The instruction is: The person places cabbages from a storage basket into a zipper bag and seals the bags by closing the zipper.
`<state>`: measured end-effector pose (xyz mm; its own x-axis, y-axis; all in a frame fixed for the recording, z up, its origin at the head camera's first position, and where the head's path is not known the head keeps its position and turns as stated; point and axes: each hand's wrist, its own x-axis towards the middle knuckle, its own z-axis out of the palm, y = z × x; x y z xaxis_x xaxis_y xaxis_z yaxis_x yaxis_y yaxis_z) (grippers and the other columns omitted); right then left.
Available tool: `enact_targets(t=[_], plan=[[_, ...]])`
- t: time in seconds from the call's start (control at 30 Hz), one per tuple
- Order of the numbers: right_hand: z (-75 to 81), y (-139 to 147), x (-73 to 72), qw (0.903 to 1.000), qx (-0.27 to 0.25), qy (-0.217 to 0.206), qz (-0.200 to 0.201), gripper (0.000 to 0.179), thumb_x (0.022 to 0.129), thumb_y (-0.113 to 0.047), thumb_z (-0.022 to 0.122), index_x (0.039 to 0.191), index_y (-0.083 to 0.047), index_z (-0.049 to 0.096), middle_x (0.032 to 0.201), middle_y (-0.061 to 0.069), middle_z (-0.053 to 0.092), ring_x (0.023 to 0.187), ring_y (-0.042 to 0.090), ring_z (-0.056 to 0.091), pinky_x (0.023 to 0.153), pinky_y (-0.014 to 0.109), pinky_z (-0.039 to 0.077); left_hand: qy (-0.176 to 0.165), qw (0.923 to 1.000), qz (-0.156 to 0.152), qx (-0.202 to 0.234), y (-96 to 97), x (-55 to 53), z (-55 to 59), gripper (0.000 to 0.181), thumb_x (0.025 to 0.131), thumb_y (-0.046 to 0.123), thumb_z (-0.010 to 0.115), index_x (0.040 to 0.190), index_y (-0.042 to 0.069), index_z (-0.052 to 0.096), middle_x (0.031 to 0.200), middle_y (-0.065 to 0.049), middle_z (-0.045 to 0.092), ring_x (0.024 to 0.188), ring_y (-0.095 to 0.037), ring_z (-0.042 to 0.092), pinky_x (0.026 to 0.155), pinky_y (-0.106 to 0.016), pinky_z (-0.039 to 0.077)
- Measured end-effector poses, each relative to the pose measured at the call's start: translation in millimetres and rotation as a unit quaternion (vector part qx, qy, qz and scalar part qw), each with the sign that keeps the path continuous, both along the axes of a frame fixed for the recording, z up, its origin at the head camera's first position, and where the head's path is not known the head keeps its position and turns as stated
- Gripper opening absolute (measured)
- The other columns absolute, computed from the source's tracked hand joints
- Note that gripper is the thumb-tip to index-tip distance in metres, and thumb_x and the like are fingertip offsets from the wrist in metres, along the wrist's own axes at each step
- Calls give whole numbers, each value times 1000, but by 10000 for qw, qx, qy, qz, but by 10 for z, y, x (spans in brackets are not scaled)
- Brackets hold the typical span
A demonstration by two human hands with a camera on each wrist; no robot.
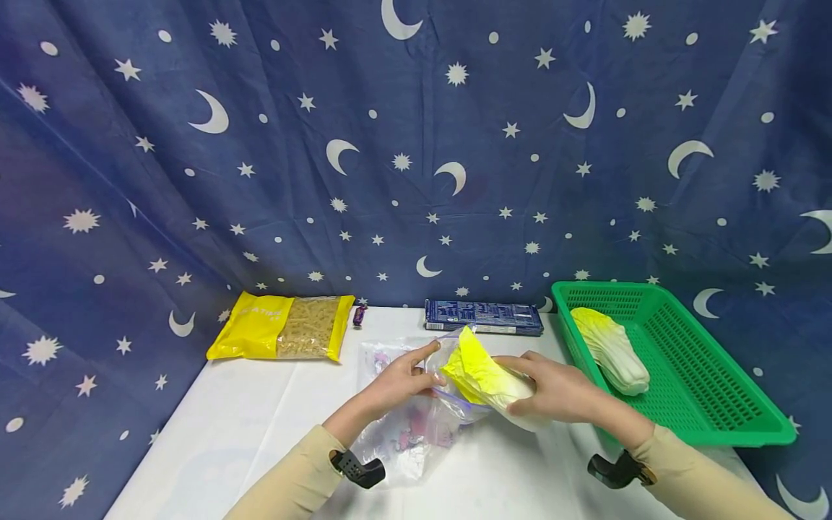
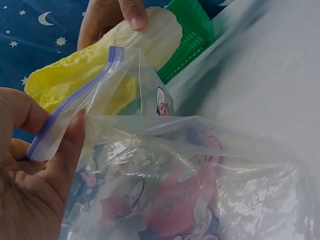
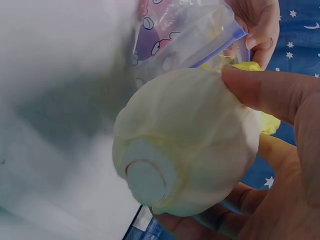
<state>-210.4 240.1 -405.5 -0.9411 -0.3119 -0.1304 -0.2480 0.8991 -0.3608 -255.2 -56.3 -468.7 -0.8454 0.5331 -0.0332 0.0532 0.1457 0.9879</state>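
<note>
My right hand (image 1: 555, 386) grips a napa cabbage (image 1: 503, 383) round its white stem end, thumb on one side and fingers on the other. Its yellow leafy end points left, at the mouth of a clear zip bag (image 2: 240, 170) with pink cartoon prints. With thumb and fingers my left hand (image 1: 401, 377) pinches the bag's purple zip edge and holds the mouth apart. In the left wrist view the leaves show partly behind the clear plastic. The right wrist view shows the cabbage's round white base (image 3: 145, 172) close up.
A green basket (image 1: 728, 426) at the right holds a second napa cabbage (image 1: 611, 350). At the back lie a dark blue flat package (image 1: 484, 318) and a small purple wrapped piece (image 1: 360, 315). A yellow pasta bag (image 1: 279, 326) lies back left. A starry curtain (image 1: 416, 144) hangs behind.
</note>
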Motion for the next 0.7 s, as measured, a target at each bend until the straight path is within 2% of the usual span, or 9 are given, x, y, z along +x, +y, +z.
enact_targets(t=[0.13,0.27,0.5,0.6,0.7], plan=[[2,-26,25,9994,281,103,177,79,73,-41,86,146,-33,58,114,-5,59,85,13,53,67,35,47,88,10000,30,-36,-4,5,13,74,95,15,68,160,10,34,106,-19,70,82,-22,71,92,-36,58],[6,-44,33,9986,483,51,228,78,72,-40,85,145,-34,59,111,-8,58,84,13,52,68,35,46,207,9998,29,-63,-4,12,33,73,95,14,67,160,11,35,117,-18,65,82,-21,69,86,-33,60],[28,-65,0,9961,802,-1,362,77,69,-38,84,143,-35,61,107,-7,58,82,14,52,67,36,46,417,9989,-21,-201,-7,13,41,73,95,15,67,160,13,35,91,-14,64,80,-22,68,82,-32,60],[44,-86,-21,9947,960,-87,348,77,67,-37,82,142,-34,62,105,-6,57,81,15,51,67,37,46,527,9983,-60,-254,-6,4,34,72,95,15,66,161,14,35,93,-10,63,80,-22,67,81,-33,61],[55,-115,-36,9930,1120,-187,326,76,67,-36,80,141,-33,63,102,-5,56,79,16,51,66,37,45,621,9976,-80,-297,2,0,41,71,95,15,65,160,15,36,86,-12,62,79,-22,68,80,-34,61]])
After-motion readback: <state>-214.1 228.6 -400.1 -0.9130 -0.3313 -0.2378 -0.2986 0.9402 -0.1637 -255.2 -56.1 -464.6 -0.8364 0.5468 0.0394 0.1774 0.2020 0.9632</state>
